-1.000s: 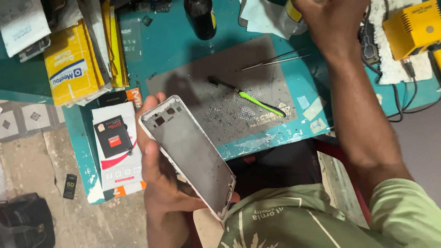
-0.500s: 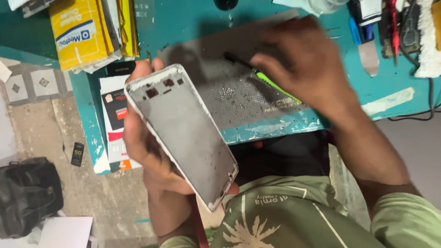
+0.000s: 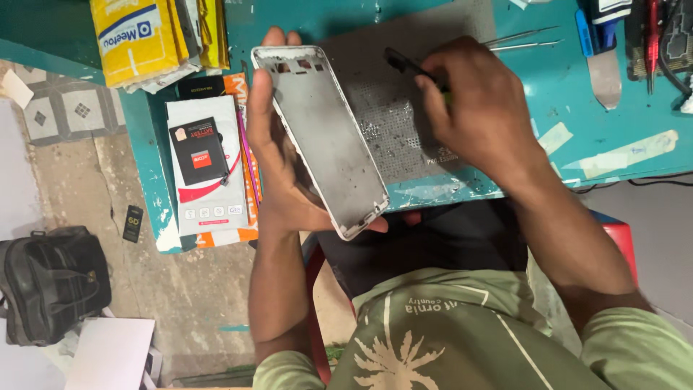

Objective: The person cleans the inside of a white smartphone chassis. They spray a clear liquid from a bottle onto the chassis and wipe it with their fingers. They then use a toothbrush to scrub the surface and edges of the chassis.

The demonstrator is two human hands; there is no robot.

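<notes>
My left hand holds a bare grey phone frame with a white rim, inner side up, tilted over the near edge of the teal workbench. My right hand is closed on a thin tool with a black tip. The tool's tip points toward the top right of the frame. Its handle is hidden in my fist. Both hands hover above a grey work mat.
Tweezers lie at the mat's far edge. A flat metal spatula and other tools sit at the right. A white and orange box and a yellow packet are at the left. A black bag rests on the floor.
My right hand came down from the far side of the bench, closed on the thin tool on the mat and lifted it. My left hand raised the phone frame further over the bench.
</notes>
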